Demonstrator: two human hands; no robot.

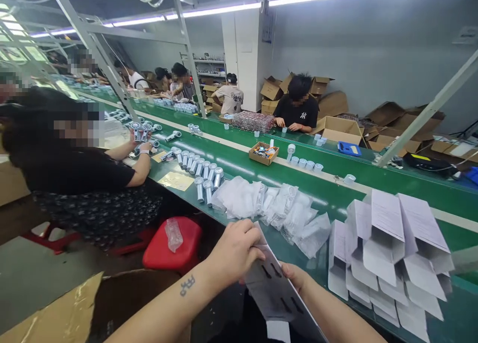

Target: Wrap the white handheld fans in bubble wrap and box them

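**Head view: carton blank in hand, not yet folded**

Head cam, bottom centre: I see left hand (234, 251) pinching the flat carton blank (276, 293) at its top edge, right hand (297, 278) gripping underneath. Blank looks unfolded, pale grey with slots. Erected cartons (388, 248) stacked at right on green bench (336, 201); bagged parts (276, 208) await.

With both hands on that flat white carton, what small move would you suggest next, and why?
Probably pop it open: the left hand and right hand hold the flat carton blank unformed, while the opened cartons stand on the green belt beside it.
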